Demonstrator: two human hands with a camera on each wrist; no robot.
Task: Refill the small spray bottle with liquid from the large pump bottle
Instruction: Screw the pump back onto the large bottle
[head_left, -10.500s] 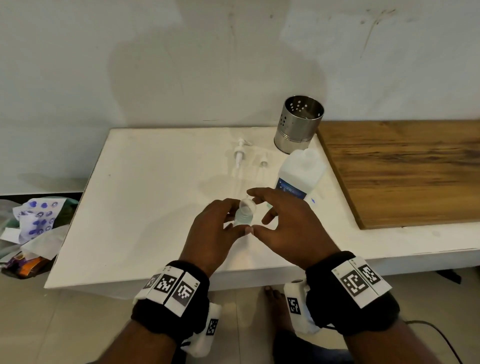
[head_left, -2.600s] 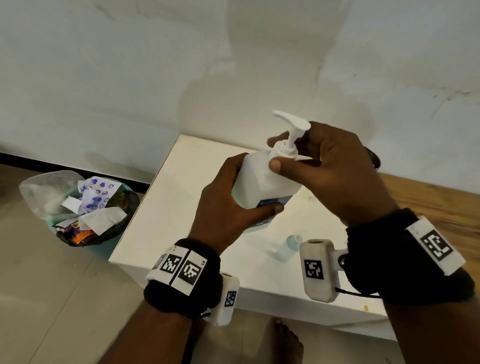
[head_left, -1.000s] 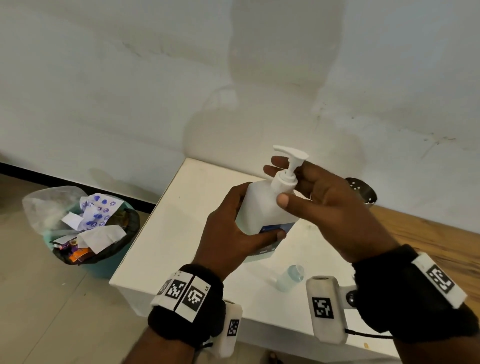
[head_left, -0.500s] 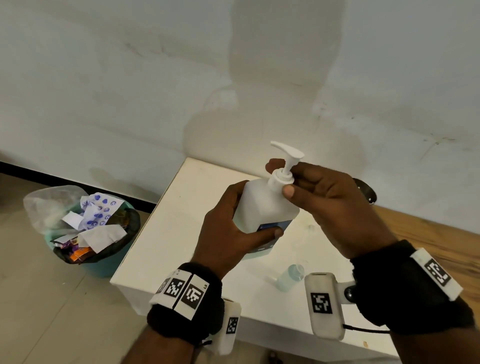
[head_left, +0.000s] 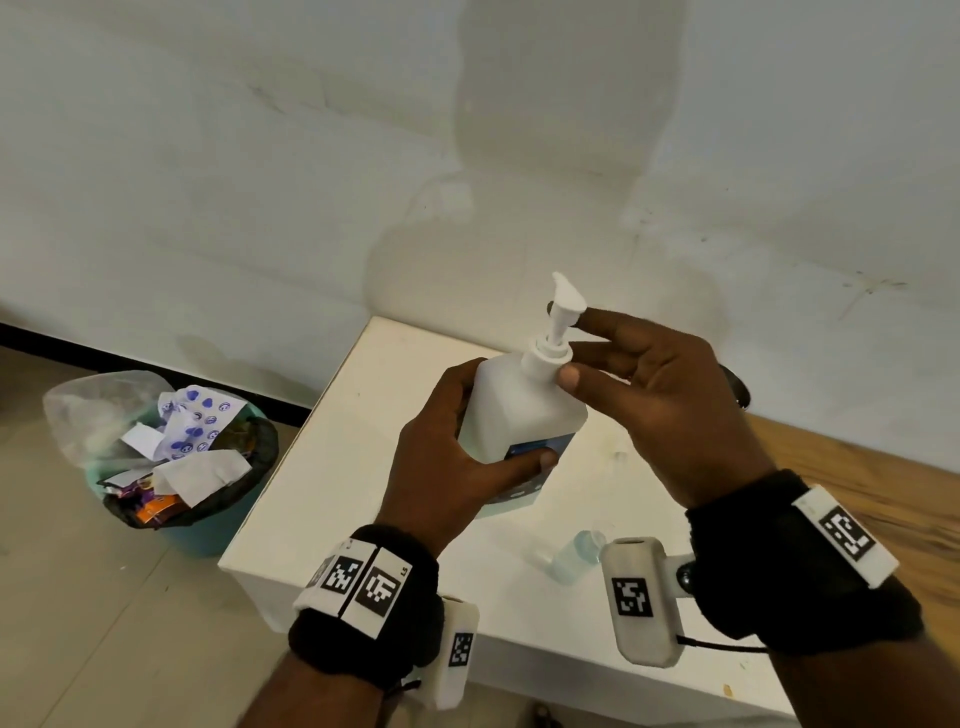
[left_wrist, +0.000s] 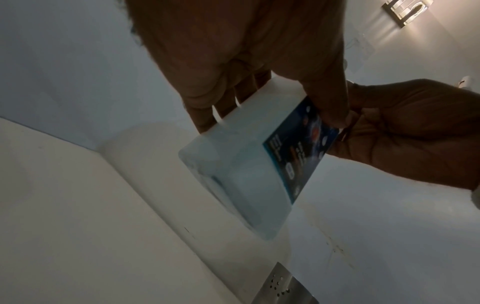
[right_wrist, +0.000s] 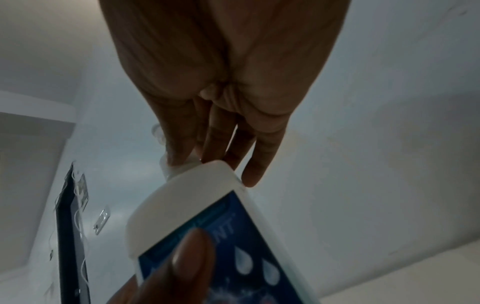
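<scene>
The head view is being lit softly and evenly, with broad shadows cast on the wall (head_left: 519, 156); both wrist views are being rendered dim, blurred and edge-distorted.

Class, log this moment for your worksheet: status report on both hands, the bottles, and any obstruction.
Left hand grips large pump bottle, held above the table. Right hand fingers at pump collar. Small spray bottle stands on table, uncapped. Nothing in the way.

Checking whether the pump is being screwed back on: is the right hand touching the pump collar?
Touching. In the head view the right hand's thumb tip presses against the pump collar of the large pump bottle, with a finger at the nozzle.
</scene>
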